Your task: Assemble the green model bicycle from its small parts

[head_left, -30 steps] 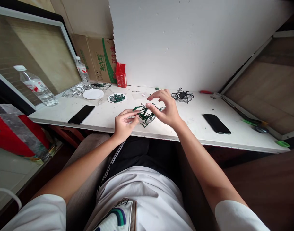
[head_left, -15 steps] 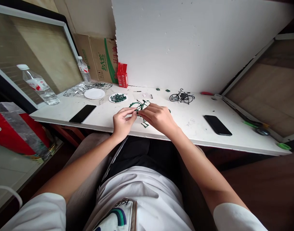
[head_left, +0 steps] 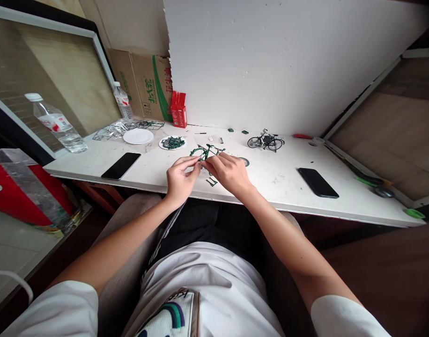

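Head view: both hands (head_left: 181,177) (head_left: 227,172) pinch green model bicycle (head_left: 204,152).

A small green model bicycle frame (head_left: 205,152) is sitting between the left hand (head_left: 179,180) and right hand (head_left: 228,173); a finished dark model bicycle (head_left: 266,140) is standing behind, to the right.

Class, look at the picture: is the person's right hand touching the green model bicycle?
Touching. The head view shows the right hand with its fingertips closed on the green model bicycle, meeting the left hand there, with no gap visible.
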Available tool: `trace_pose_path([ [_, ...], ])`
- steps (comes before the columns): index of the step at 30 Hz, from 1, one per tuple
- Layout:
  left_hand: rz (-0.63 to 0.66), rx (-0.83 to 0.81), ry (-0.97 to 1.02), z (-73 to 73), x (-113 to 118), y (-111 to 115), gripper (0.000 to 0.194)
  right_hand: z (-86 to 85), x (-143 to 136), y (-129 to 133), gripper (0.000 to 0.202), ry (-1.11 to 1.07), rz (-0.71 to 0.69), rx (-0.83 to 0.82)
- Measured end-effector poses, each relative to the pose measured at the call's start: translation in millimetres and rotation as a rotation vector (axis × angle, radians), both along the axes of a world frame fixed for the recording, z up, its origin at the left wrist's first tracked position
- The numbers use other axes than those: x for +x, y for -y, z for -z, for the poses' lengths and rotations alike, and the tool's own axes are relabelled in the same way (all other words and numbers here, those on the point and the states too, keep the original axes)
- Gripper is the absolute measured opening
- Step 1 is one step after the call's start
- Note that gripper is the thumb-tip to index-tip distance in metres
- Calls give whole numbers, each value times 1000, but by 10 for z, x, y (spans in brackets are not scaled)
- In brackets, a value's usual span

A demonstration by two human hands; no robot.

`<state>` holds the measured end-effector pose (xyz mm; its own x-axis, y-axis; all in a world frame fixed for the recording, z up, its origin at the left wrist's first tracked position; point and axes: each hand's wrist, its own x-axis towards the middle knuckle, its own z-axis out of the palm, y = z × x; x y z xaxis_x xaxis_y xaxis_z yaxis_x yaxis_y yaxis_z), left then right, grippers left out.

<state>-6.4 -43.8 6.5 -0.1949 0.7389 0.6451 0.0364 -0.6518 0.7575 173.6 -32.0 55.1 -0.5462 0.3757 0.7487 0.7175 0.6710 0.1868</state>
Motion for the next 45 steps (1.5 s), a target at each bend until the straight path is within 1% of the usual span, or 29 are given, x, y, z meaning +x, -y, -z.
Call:
trace_pose_path([
  [6,-5,33,-28,-29,39,67,26,62,-25,-49,45,-10,19,63],
  [11,-12,50,-71,-42,69,117,27,119,-62,-56,53,-71,107,25],
  [14,-30,47,-91,-46,61,114,29,103,-72,-27,53,-64,110,-24],
  [19,-65,45,-88,-65,21,74,30,31,-56,7,39,-66,23,-56],
  [22,-68,39,-77,-74,0,51,30,33,-50,-19,35,-109,-5,-103],
  [26,-58,9,-66,-68,-20,26,29,79,-47,-70,35,-288,-55,-263],
  [30,-54,-23,-52,-78,-42,17,35,82,-33,-84,42,-460,-202,-434],
  [34,-104,26,-140,-123,-93,9,42,42,-30,-56,44,-596,-332,-585],
  [38,-168,125,-277,-169,-150,-2,34,31,-50,-48,43,-728,-400,-676],
  [45,-146,199,-381,-228,-176,21,35,73,-73,-119,43,-836,-493,-765],
])
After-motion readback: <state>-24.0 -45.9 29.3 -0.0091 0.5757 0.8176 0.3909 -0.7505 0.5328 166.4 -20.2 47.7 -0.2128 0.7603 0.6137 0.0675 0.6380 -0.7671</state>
